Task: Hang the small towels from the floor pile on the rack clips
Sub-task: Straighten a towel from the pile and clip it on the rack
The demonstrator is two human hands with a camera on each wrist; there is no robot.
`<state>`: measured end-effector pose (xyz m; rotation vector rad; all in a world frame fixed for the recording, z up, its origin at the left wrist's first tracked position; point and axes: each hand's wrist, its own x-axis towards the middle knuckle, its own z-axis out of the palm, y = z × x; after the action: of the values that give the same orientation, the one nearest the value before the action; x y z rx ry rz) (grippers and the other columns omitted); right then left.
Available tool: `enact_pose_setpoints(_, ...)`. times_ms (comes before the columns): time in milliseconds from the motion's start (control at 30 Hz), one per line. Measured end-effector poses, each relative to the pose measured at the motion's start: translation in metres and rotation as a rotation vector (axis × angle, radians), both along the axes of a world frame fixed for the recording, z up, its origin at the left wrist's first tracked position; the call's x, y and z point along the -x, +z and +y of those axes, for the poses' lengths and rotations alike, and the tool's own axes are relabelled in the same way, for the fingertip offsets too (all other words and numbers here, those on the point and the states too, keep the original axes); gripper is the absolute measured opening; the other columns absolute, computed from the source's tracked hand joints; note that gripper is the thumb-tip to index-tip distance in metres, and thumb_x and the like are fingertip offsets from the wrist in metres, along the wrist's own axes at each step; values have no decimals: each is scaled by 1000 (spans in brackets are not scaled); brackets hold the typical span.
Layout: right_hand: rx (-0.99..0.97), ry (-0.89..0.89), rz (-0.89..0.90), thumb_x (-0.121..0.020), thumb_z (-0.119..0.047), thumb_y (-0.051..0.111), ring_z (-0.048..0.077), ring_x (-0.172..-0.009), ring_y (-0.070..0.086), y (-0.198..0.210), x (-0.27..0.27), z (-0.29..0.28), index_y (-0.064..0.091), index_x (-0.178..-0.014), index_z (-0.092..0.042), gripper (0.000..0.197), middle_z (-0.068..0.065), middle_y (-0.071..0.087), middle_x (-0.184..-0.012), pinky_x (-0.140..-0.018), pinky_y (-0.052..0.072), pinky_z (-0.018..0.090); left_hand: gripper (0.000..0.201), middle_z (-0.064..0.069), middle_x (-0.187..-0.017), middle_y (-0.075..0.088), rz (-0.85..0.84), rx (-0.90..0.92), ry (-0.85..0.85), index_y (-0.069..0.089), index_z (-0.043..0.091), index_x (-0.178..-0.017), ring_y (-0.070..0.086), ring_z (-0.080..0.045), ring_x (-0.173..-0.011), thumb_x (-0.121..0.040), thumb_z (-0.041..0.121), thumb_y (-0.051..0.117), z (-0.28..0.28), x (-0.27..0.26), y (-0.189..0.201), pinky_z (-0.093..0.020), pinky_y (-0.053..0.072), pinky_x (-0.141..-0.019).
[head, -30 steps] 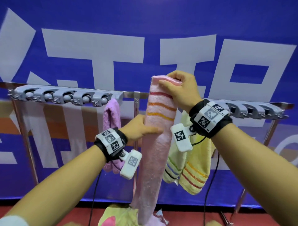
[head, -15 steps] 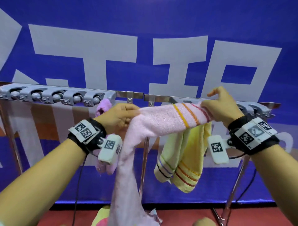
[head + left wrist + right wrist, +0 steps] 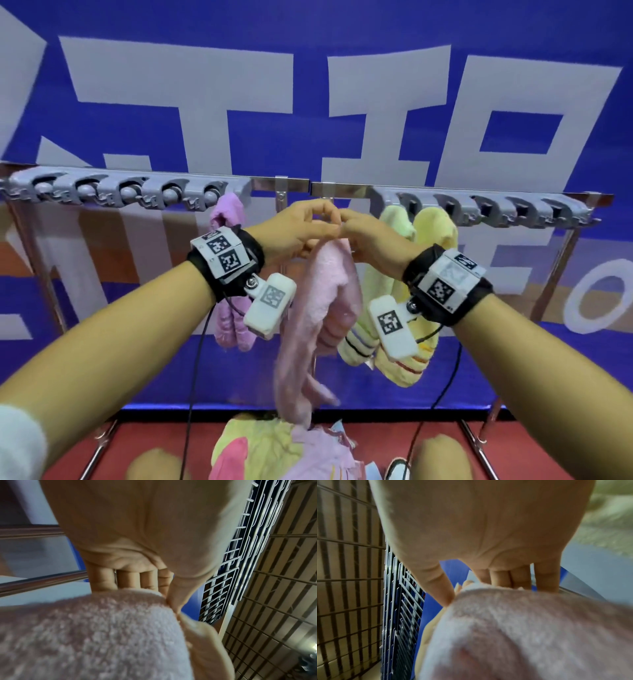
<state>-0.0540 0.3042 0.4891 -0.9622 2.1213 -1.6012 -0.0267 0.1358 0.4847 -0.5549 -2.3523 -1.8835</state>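
Observation:
A pale pink towel (image 3: pixel 322 308) hangs folded from both hands just below the rack bar (image 3: pixel 298 186). My left hand (image 3: pixel 305 226) and right hand (image 3: pixel 359 233) meet at its top fold and pinch it together. Up close, the pink towel (image 3: pixel 96 635) fills the left wrist view under my left hand (image 3: pixel 137 582). The right wrist view has the same towel (image 3: pixel 522 628) below my right hand (image 3: pixel 505 580). Grey clips (image 3: pixel 130 195) line the left half of the bar, more clips (image 3: pixel 496 209) the right half. The floor pile (image 3: pixel 274 448) lies below.
A purple towel (image 3: pixel 227 270) hangs from the last left clip. Two yellow towels (image 3: pixel 421 233) hang from the first right clips. Behind the rack stands a blue banner (image 3: pixel 308 102) with white letters. Rack legs (image 3: pixel 544 298) slant to the red floor. My knees (image 3: pixel 442 459) show at the bottom.
My right hand has swung from the right back to the middle, meeting the left hand. The pink towel, stretched sideways before, now hangs folded in two from both hands.

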Motion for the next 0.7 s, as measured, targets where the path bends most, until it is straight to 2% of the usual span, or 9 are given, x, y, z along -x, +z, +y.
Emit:
enact_pose_setpoints(67, -28, 13, -6, -70, -29, 66, 32, -82, 54, -5, 2, -2, 62, -108, 6, 52, 19, 61, -94, -72, 43, 37, 16, -6, -63, 46, -47, -33, -3, 56, 21, -83, 33, -10, -47, -82, 20, 72, -8, -3, -2, -20, 25, -43)
enact_pose_setpoints(167, -117, 59, 34, -87, -29, 70, 20, -65, 53, -8, 2, 0, 66, -84, -4, 26, 11, 58, -73, -62, 43, 31, 15, 2, -54, 44, -68, -29, 44, 53, 17, -86, 31, -7, -44, -88, 14, 68, -15, -9, -7, -18, 24, -43)
enact_pose_setpoints(267, -128, 31, 130, -92, -27, 66, 11, -57, 49, -3, 2, 5, 61, -79, -8, 23, 2, 54, -65, -54, 41, 22, 11, -1, -63, 42, -117, -89, 55, 60, 21, -84, 32, -11, -53, -85, 23, 72, -17, -11, -18, -23, 25, -48)
enact_pose_setpoints(367, -3, -12, 105, -93, -17, 63, 12, -62, 55, 2, 2, 10, 63, -80, -5, 18, 3, 61, -68, -58, 46, 22, 9, -1, -66, 46, -201, -147, -10, 66, 23, -77, 38, -14, -60, -79, 32, 70, -14, -14, -38, -27, 26, -55)
enact_pose_setpoints(467, 211, -75, -23, -89, -13, 63, 12, -59, 53, 8, 9, 23, 55, -68, -14, 23, 1, 55, -64, -58, 43, 24, 27, -3, -68, 51, -236, -154, -53, 65, 11, -79, 42, -17, -64, -75, 36, 76, -16, -15, -53, -30, 24, -58)
enact_pose_setpoints(533, 358, -145, -121, -86, -12, 62, 12, -57, 52, 9, 12, 31, 56, -61, -18, 26, -1, 53, -60, -61, 41, 27, 24, 0, -61, 49, -236, -174, -24, 60, 12, -66, 43, -14, -57, -81, 26, 73, -21, -18, -49, -25, 26, -54)
enact_pose_setpoints(567, 406, -212, -107, -86, -10, 61, 11, -55, 52, 7, 13, 33, 58, -55, -19, 32, -3, 54, -56, -61, 42, 27, 29, 4, -56, 49, -231, -206, -13, 58, 16, -58, 46, -10, -50, -86, 18, 66, -24, -20, -44, -20, 31, -49)
enact_pose_setpoints(633, 338, -342, 76, -83, -9, 63, 6, -55, 51, -2, 13, 33, 60, -49, -21, 36, -9, 55, -53, -64, 42, 26, 37, 3, -54, 54, -207, -307, 6, 62, 12, -58, 52, -9, -47, -94, 10, 54, -28, -25, -31, -16, 40, -47)
enact_pose_setpoints(700, 110, -262, 229, -79, -18, 64, 9, -64, 50, -12, 15, 26, 62, -60, -14, 20, -5, 55, -65, -71, 40, 29, 19, -7, -70, 56, -182, -360, -18, 63, 3, -82, 54, -18, -62, -92, 19, 60, -26, -29, -17, -25, 43, -59)
